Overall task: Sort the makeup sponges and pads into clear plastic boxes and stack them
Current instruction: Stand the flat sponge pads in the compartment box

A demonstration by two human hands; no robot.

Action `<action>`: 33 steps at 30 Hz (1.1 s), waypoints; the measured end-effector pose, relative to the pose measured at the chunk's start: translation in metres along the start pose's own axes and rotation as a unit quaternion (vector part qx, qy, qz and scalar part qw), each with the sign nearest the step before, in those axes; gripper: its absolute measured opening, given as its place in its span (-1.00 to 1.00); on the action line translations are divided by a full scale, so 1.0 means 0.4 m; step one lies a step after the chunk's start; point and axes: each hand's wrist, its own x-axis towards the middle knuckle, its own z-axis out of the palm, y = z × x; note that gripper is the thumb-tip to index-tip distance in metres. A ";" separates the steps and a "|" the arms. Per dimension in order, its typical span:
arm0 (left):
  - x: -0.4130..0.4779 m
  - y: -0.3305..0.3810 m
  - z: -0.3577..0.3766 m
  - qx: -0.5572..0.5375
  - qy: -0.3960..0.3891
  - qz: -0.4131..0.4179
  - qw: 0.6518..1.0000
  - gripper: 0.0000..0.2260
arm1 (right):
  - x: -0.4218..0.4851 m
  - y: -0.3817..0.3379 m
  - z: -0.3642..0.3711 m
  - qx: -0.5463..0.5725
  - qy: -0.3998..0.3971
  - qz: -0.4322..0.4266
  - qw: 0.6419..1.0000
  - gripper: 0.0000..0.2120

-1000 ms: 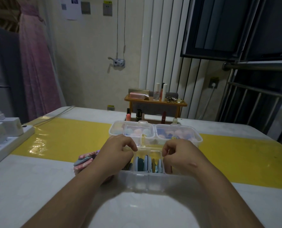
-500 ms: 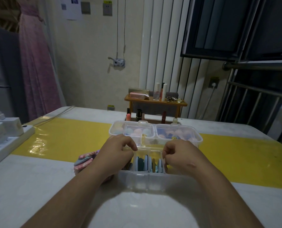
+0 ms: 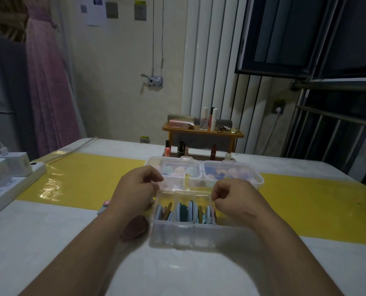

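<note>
1. My left hand (image 3: 137, 190) and right hand (image 3: 236, 200) are at the two far corners of the near clear rectangular plastic box (image 3: 184, 233), which sits on the white desk (image 3: 49, 231). Each grip is closed down small, fingers curled and thumb meeting forefinger. I read both as pinching the box's thin clear lid (image 3: 185, 187), which runs along the box's far rim. The plastic is see-through and blurred, so that pinch is my judgement.
2. I take the step in hand to be closing this lid. To do it well I would bring both corners over together and level, so the lid does not twist. I would first check that nothing stands above the rim, then press the near edge until it seats, steadying the box so it does not slide.
3. The round flat makeup pads (image 3: 183, 210), blue, teal and tan, stand on edge inside the box's divided compartments.
4. The box's long axis runs left to right across my view, and its open top faces up. The pads' flat faces look along that axis, packed like filed cards.
5. Just beyond this box lies the far clear plastic box (image 3: 252, 174) on the same left-right axis, its lids down over pastel makeup sponges (image 3: 231, 173). I cannot tell whether the two boxes touch.
6. Left of the near box, a few loose pads (image 3: 105, 205) peek out beside my left wrist, still unsorted.
</note>
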 end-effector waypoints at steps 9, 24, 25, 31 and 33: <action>0.034 -0.062 -0.058 0.170 0.076 -0.053 0.981 -0.63 | -0.010 -0.011 0.017 0.072 0.041 -0.064 0.994 -0.80; 0.029 -0.105 -0.021 0.343 -0.097 0.027 0.934 -0.75 | -0.015 -0.024 0.033 0.081 0.016 -0.070 0.994 -0.80; 0.029 -0.106 -0.020 0.335 -0.100 0.023 0.937 -0.77 | -0.016 -0.024 0.033 0.083 0.013 -0.069 0.994 -0.80; 0.028 -0.089 -0.018 0.394 -0.079 0.028 0.915 -0.85 | -0.012 -0.019 0.036 0.093 0.012 -0.069 0.993 -0.80; 0.028 -0.083 -0.016 0.418 -0.068 0.031 0.905 -0.84 | -0.012 -0.018 0.037 0.093 0.011 -0.069 0.993 -0.80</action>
